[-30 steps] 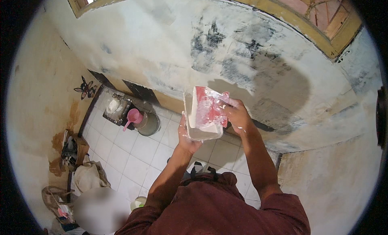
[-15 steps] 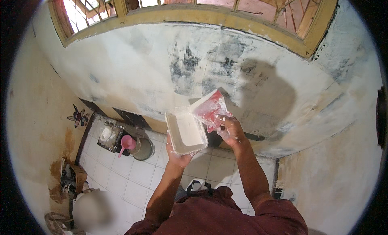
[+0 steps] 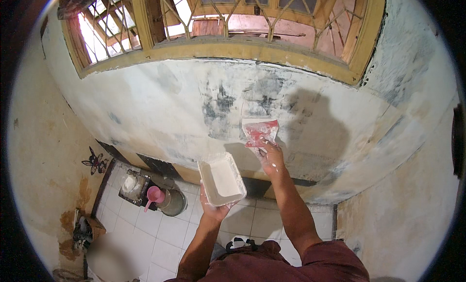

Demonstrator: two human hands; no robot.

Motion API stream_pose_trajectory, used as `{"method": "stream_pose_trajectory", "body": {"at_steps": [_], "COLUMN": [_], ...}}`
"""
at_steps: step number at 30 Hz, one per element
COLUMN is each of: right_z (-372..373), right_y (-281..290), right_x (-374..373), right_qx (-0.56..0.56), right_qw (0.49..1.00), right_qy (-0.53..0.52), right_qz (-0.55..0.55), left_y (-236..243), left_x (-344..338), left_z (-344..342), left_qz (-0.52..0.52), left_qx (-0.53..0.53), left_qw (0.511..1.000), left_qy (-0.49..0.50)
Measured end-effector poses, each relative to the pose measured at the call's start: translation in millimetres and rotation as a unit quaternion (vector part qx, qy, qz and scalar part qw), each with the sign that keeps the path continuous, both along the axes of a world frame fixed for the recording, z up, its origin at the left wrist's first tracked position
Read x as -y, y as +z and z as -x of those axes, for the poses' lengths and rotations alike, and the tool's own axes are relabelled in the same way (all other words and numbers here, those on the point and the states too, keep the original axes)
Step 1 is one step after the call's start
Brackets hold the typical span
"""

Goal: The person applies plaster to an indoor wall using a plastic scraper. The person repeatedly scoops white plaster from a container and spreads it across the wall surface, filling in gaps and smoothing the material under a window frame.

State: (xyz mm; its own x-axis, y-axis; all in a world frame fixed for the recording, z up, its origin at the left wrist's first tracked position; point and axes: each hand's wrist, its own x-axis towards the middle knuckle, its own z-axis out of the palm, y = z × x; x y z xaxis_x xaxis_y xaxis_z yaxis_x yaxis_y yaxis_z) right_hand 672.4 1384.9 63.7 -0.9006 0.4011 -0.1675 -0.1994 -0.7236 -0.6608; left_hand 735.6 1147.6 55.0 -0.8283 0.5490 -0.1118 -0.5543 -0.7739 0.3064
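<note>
Head view: left hand (image 3: 216,211) grips a pale rectangular tub (image 3: 237,171) from its near end, fingers partly hidden beneath; inside, whitish paste coats base and walls. Tub out in front of the body, above white floor tiles (image 3: 165,228). Right hand (image 3: 272,160) ahead and to the right, fingers closed on a red putty spreader (image 3: 262,131), paste-smeared, wide edge toward the patchy wall (image 3: 179,95); contact with it unclear. Paste spots on the right hand. Yellow-framed barred window (image 3: 213,51) above. Left, on the floor: pink dipper (image 3: 155,194) at a bucket (image 3: 175,204).
</note>
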Motion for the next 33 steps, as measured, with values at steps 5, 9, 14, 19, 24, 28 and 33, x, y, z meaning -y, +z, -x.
{"method": "stream_pose_trajectory", "body": {"at_steps": [5, 9, 14, 19, 24, 28, 33], "right_z": [14.2, 35.2, 73.1, 25.7, 14.6, 66.0, 64.0], "right_y": [12.1, 54.5, 148.9, 162.6, 61.4, 41.3, 215.6], "right_x": [12.7, 15.2, -40.7, 5.5, 24.0, 10.3, 13.4], "right_qx": [-0.009, -0.021, -0.194, -0.190, 0.019, -0.004, -0.158], "right_qw": [1.000, 0.997, 0.856, 0.969, 0.997, 0.970, 0.968], "right_qy": [-0.015, -0.069, -0.058, -0.055, 0.028, -0.086, -0.095], "right_qz": [-0.014, 0.022, -0.475, -0.146, -0.064, -0.225, -0.171], "left_y": [-3.5, -4.2, -2.3, -6.5, -2.1, 7.1, 5.4], "left_x": [7.4, 13.6, 13.9, 21.2, 22.6, 24.9, 31.7], "left_z": [-3.1, -4.5, -11.4, -14.2, -14.6, -15.4, -23.6], "left_qz": [-0.013, -0.016, -0.022, -0.008, -0.036, -0.024, -0.035], "left_qx": [-0.022, -0.021, 0.004, 0.042, -0.009, -0.016, 0.005], "left_qw": [1.000, 1.000, 1.000, 0.998, 0.999, 0.998, 0.997], "left_qy": [-0.004, 0.011, 0.009, 0.043, 0.029, 0.050, 0.069]}}
